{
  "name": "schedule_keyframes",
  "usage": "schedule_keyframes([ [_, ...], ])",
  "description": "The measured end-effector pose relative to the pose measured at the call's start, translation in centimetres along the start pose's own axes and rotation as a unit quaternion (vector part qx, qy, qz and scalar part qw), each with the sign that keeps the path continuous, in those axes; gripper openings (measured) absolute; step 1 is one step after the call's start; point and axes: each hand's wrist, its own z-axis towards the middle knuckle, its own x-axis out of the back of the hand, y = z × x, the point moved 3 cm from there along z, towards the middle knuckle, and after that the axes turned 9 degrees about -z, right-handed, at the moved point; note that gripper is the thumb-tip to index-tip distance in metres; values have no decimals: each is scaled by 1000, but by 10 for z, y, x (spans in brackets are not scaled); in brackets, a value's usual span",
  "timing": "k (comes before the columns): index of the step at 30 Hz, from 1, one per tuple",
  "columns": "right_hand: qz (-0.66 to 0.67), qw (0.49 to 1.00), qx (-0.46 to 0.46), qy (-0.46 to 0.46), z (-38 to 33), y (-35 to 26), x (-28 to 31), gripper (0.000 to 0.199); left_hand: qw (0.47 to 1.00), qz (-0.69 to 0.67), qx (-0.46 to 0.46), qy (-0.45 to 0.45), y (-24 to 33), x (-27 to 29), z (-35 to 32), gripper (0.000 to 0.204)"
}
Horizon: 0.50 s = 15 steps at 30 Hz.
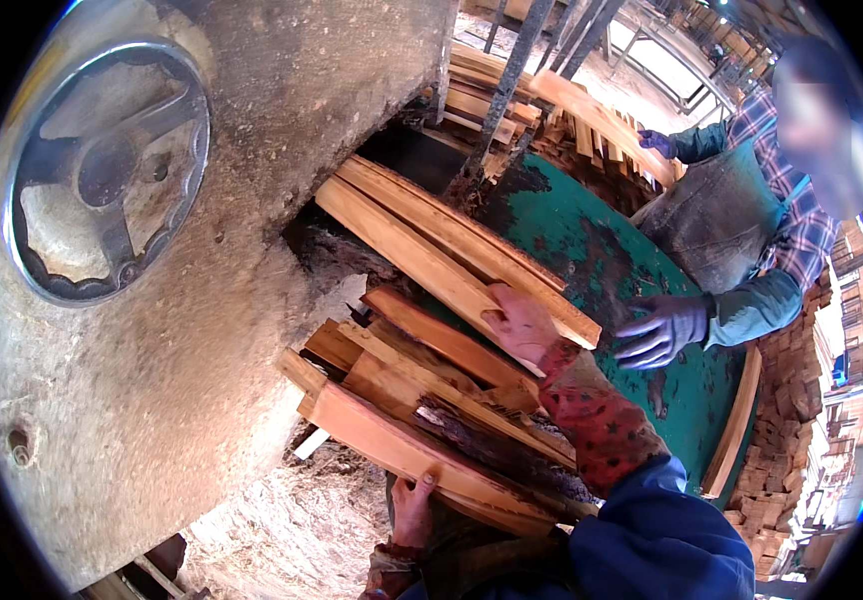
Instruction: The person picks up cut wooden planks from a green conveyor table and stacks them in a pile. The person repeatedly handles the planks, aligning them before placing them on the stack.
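My right hand [520, 322] rests flat on a long pale wooden slat [422, 255] that lies slanted on the green machine table [592, 260]. My left hand [412, 508] grips the lower edge of a stack of reddish wood offcuts [422, 420] held against my body. Some pieces in the stack carry dark bark. A co-worker's gloved hand [660, 330] hovers spread over the green table just right of my right hand. Their other gloved hand [658, 142] holds a plank [602, 120] farther back.
A large dust-coated machine housing [202, 330] with a round metal wheel cover [107, 170] fills the left. Sawdust lies on the ground [292, 530] below. Stacked cut wood blocks [787, 420] stand at the right. Metal rods [512, 70] rise at the top centre.
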Motion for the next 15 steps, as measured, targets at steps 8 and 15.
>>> schedule_keyframes([
  [8, -11, 998, -37, -52, -14, -17, 11, 36, 1000, 10, 6, -18, 0, 1, 1, 63],
  [15, -29, 998, -59, -8, -37, -8, 27, 30, 999, -16, -5, -27, 1, -2, 1, 63],
])
